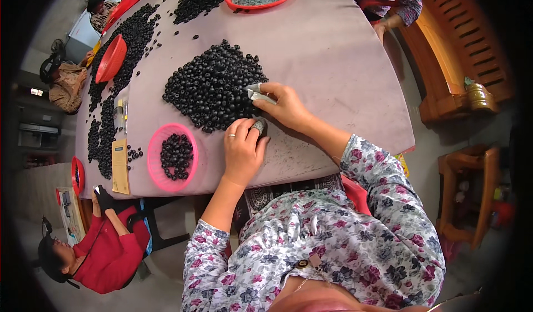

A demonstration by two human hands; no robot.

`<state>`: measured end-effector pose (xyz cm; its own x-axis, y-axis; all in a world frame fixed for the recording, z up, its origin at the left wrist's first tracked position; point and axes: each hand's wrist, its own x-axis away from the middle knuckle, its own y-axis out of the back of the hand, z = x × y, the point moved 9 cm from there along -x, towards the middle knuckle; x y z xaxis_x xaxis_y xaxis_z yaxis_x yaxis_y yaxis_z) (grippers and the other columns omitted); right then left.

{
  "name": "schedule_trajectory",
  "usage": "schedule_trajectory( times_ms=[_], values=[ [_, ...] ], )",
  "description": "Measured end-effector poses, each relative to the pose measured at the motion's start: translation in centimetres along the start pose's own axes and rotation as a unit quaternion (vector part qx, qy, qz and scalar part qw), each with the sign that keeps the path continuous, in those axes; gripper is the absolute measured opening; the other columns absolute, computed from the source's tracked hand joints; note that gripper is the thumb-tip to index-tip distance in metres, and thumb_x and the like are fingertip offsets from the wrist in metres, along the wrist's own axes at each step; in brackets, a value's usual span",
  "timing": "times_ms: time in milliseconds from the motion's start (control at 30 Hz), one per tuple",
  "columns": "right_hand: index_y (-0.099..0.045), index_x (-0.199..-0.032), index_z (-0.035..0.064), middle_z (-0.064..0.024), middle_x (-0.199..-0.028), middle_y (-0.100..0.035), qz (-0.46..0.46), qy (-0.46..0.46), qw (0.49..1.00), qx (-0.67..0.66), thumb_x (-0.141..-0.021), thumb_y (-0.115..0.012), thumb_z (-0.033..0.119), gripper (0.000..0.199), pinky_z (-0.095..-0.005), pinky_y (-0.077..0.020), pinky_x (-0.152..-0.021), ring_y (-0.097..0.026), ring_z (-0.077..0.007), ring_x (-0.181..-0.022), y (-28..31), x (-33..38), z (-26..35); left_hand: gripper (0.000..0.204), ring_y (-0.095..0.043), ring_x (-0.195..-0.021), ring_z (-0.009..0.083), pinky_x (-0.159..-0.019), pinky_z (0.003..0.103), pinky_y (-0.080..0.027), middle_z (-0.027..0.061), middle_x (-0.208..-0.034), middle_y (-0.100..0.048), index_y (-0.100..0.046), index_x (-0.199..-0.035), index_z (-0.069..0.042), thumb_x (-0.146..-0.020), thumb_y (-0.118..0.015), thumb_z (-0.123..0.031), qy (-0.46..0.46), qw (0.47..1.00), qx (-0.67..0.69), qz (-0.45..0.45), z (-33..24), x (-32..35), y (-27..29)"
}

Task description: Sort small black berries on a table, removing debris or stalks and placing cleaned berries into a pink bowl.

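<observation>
A large heap of shiny black beads (214, 84), round and with holes showing in many, lies on the pale pink-grey tabletop (327, 51). My right hand (286, 109) is at the heap's right edge, thumb and forefinger brought together, with pale grey wraps on their tips. Whatever they pinch is too small to make out. At the heap's near edge is my left hand (243, 151), its fingers curled in. It wears a ring and a dark grey cover on one fingertip; anything inside the curl is hidden. Left of that hand stands a pink basket (151, 170) containing more black beads.
A tan notepad-like card (120, 167) lies beside the pink basket. Another bead spread (130, 34) runs along the left, with a tilted red basket (112, 59). At the back, a red basket (288, 0) holds greyish bits. Several people sit around; a wooden bench (461, 51) stands right.
</observation>
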<state>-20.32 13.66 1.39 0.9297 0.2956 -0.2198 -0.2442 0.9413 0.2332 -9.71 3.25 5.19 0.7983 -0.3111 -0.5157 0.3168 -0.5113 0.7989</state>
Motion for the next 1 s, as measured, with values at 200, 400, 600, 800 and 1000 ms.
schedule_trajectory(
  times_ms=[200, 400, 600, 800, 1000],
  values=[
    [-0.066, -0.109, -0.0038, -0.0123, -0.089, -0.064, -0.027, 0.043, 0.998, 0.027, -0.086, -0.073, 0.012, 0.029, -0.0321, -0.0488, -0.07, -0.06, -0.0185, -0.078, 1.1, 0.5, 1.4, 0.021, -0.055, -0.107, 0.0311, -0.091, 0.044, -0.045, 0.0111, -0.11, -0.06, -0.065, -0.092, -0.003, -0.076, -0.076, -0.01, 0.015, 1.0, -0.008, 0.016, 1.1, 0.6, -0.8],
    [-0.067, -0.105, -0.0027, -0.0145, -0.088, -0.063, 0.044, 0.09, 0.992, 0.071, -0.085, -0.072, 0.011, 0.025, -0.0343, -0.0493, -0.07, -0.061, -0.0242, -0.077, -0.8, 1.5, 2.6, 0.026, -0.055, -0.102, 0.0322, -0.087, 0.044, -0.045, 0.0109, -0.107, -0.058, -0.061, -0.092, -0.003, -0.076, -0.078, -0.014, 0.072, 0.995, -0.04, -0.048, 1.6, 0.9, 1.1],
    [-0.066, -0.105, -0.0005, -0.0186, -0.092, -0.065, 0.088, 0.087, 0.988, 0.09, -0.084, -0.069, 0.012, 0.025, -0.0423, -0.0515, -0.076, -0.063, -0.0371, -0.086, -1.6, 1.8, 2.9, 0.028, -0.055, -0.1, 0.0326, -0.085, 0.045, -0.045, 0.011, -0.107, -0.058, -0.06, -0.09, -0.004, -0.075, -0.079, -0.017, 0.099, 0.994, -0.029, -0.029, 2.3, 1.5, 0.6],
    [-0.067, -0.107, 0.0003, -0.0181, -0.095, -0.065, 0.095, 0.073, 0.988, 0.092, -0.085, -0.069, 0.013, 0.026, -0.0415, -0.0521, -0.076, -0.064, -0.0372, -0.087, -1.6, 2.0, 3.1, 0.033, -0.055, -0.098, 0.0339, -0.083, 0.045, -0.045, 0.0131, -0.107, -0.058, -0.059, -0.089, -0.003, -0.073, -0.082, -0.019, 0.118, 0.991, -0.052, -0.033, 1.8, 3.3, 1.6],
    [-0.066, -0.108, -0.0007, -0.0178, -0.093, -0.065, 0.087, 0.085, 0.988, 0.091, -0.085, -0.071, 0.013, 0.027, -0.0402, -0.0517, -0.075, -0.063, -0.0352, -0.085, -1.8, 1.9, 2.9, 0.03, -0.057, -0.093, 0.0355, -0.079, 0.043, -0.048, 0.0161, -0.107, -0.057, -0.059, -0.096, 0.002, -0.077, -0.08, -0.01, 0.132, 0.99, 0.0, -0.043, 1.6, 4.8, 2.4]
  ],
)
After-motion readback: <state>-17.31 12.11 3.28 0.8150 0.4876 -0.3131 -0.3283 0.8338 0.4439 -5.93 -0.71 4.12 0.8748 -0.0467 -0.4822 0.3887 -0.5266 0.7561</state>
